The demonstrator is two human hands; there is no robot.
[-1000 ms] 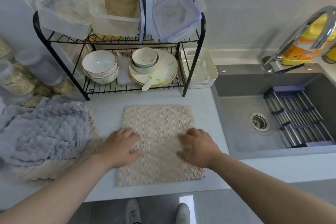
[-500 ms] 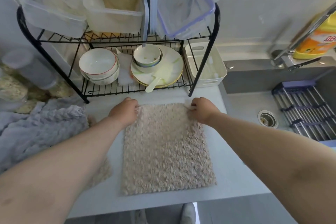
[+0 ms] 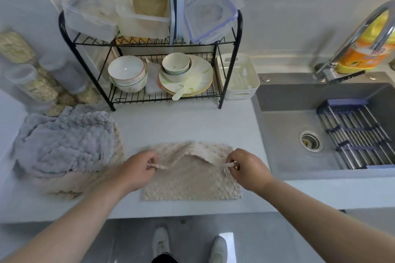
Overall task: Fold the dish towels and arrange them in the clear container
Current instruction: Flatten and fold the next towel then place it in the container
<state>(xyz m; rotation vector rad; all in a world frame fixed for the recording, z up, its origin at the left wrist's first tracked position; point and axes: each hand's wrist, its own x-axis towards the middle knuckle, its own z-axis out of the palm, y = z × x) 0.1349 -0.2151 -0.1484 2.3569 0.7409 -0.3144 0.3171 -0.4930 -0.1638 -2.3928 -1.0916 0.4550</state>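
You pinch the beige towel (image 3: 190, 179) by its far corners, left hand (image 3: 136, 170) and right hand (image 3: 249, 168) level; its near edge lies toward you, parallel.

A single wide-angle camera rides on the person's head, facing forward and steeply down. It sits close over the table (image 3: 192, 126), centred on the beige dish towel (image 3: 192, 183). The dish rack (image 3: 221, 83) and wall close the far side, the sink (image 3: 288, 149) lies right, and the floor (image 3: 128, 241) shows at the bottom. Lines bow near the edges.
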